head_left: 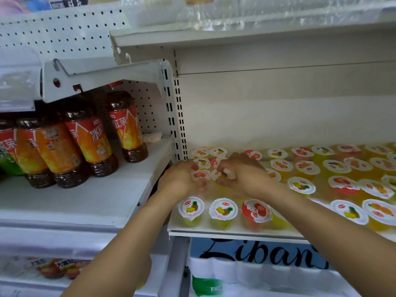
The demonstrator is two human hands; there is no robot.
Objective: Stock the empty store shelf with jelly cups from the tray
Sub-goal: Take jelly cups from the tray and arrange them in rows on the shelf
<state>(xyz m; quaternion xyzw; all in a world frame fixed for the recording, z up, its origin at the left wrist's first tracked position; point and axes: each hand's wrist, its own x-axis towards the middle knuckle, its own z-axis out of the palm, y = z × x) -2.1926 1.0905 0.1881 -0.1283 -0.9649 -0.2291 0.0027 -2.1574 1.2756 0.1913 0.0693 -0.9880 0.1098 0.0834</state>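
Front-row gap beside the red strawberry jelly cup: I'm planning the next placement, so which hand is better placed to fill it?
Probably the right hand. It hovers nearer that gap, just right of the red strawberry-lidded jelly cup, and pinches a small jelly cup. The left hand holds another cup by the white shelf's left end.

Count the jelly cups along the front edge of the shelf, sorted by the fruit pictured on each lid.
Pineapple lids: 3
Strawberry lid: 1
Orange lid: 1
Total: 5 lids that can be read. One more yellow cup stands in that row, but the right forearm hides its lid.
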